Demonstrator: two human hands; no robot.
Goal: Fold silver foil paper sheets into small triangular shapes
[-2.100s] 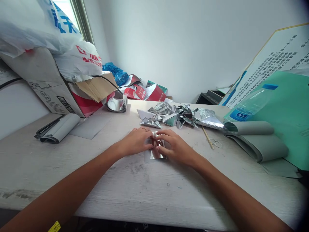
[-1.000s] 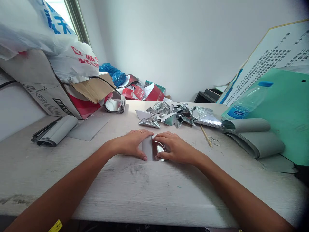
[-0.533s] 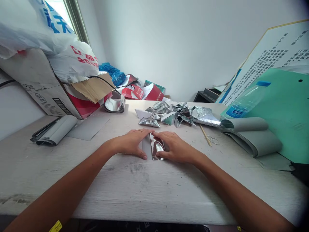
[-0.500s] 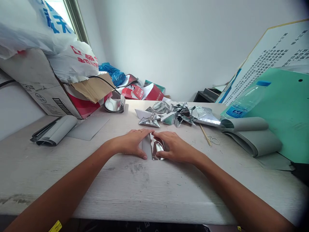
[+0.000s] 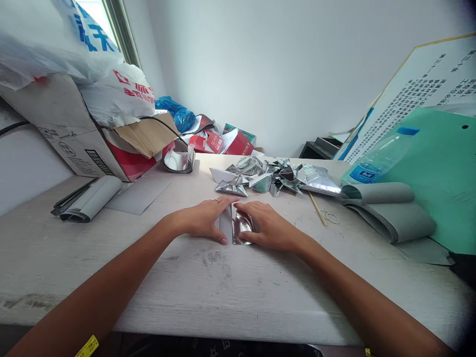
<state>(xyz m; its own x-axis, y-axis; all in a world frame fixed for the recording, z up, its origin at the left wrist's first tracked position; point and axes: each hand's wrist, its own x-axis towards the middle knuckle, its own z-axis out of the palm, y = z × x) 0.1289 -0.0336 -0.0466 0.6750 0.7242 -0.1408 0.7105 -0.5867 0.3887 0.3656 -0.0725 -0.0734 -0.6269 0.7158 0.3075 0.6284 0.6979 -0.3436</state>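
Observation:
On the table in front of me lies a sheet of foil paper [image 5: 241, 224], partly folded. Its shiny silver flap is turned over toward the right, and a pale strip of its other side shows at the left. My left hand [image 5: 206, 219] spans that pale strip, thumb at the near edge and fingers at the far edge, holding it down. With thumb and fingers, my right hand [image 5: 269, 225] presses on the silver flap and covers its right side. Just beyond both hands sits a pile of folded silver foil pieces [image 5: 262, 178].
To the right are a thin stick [image 5: 317, 209], rubber bands [image 5: 330, 216], a folded stack of grey sheets [image 5: 401, 215] and a plastic bottle [image 5: 385, 156]. At left lie rolled sheets [image 5: 91, 198], a flat sheet [image 5: 139, 196] and a cardboard box [image 5: 80, 141] under plastic bags [image 5: 115, 91].
The view has shifted slightly. Both hands keep nearly the same pose on the foil paper, and the right thumb sits a little farther left on the flap.

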